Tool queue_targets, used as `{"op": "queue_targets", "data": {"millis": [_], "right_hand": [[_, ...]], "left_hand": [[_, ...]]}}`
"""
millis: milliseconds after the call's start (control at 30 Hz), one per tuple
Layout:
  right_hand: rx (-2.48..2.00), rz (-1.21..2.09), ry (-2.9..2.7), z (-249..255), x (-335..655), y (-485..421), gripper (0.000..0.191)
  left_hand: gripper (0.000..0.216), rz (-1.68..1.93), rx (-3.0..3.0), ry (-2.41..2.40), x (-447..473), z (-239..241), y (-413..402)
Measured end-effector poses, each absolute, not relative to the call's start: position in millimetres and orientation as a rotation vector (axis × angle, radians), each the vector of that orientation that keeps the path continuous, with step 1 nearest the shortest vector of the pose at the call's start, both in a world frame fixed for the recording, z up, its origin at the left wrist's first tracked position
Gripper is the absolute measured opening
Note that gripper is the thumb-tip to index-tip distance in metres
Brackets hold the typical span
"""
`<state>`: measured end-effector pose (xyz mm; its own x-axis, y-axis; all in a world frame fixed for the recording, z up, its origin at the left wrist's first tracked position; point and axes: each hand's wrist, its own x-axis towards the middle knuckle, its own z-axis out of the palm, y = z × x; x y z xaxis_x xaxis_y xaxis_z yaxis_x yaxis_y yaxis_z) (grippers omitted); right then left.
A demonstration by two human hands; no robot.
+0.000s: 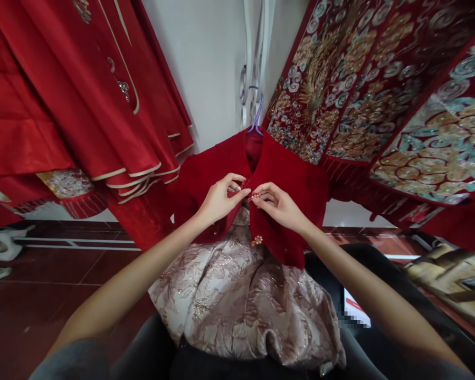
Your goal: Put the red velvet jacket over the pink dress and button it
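Observation:
A dark red velvet jacket point(293, 184) hangs on a purple hanger point(256, 121) in front of me, over a pale pink and gold brocade skirt point(237, 301). My left hand point(219, 199) pinches the left front edge of the jacket near its middle. My right hand point(276, 205) pinches the right front edge, fingertips closed on a small ornate button. The two hands almost touch at the jacket's opening. A second gold button point(256, 241) shows lower on the right front panel.
Plain red satin garments point(75, 95) with cream trim hang at the left. Heavily embroidered red and gold robes point(399, 84) hang at the right. A white wall point(209, 68) is behind, and dark red floor tiles point(43, 285) lie below left.

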<state>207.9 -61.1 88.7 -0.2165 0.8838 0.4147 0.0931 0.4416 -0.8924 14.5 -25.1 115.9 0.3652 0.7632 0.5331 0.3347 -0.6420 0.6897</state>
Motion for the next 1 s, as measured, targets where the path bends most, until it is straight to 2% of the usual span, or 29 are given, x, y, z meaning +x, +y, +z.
{"op": "queue_targets", "data": {"millis": [167, 467, 767, 1000], "right_hand": [[-0.892, 0.843, -1.611, 92.0, 208.0, -61.9, 0.026], [-0.932, 0.541, -1.678, 97.1, 198.1, -72.6, 0.018], [-0.964, 0.309, -1.691, 103.4, 189.9, -73.4, 0.015], [-0.975, 0.382, -1.687, 105.8, 195.2, -73.1, 0.016]], "left_hand": [[0.028, 1.286, 2.12, 0.998, 8.5, 111.6, -35.1], [0.016, 1.316, 1.835, 0.91, 18.2, 99.7, -34.0], [0.014, 1.246, 2.252, 0.969, 16.7, 116.4, -42.7], [0.007, 1.114, 2.577, 0.983, 19.1, 133.6, -41.9]]}}
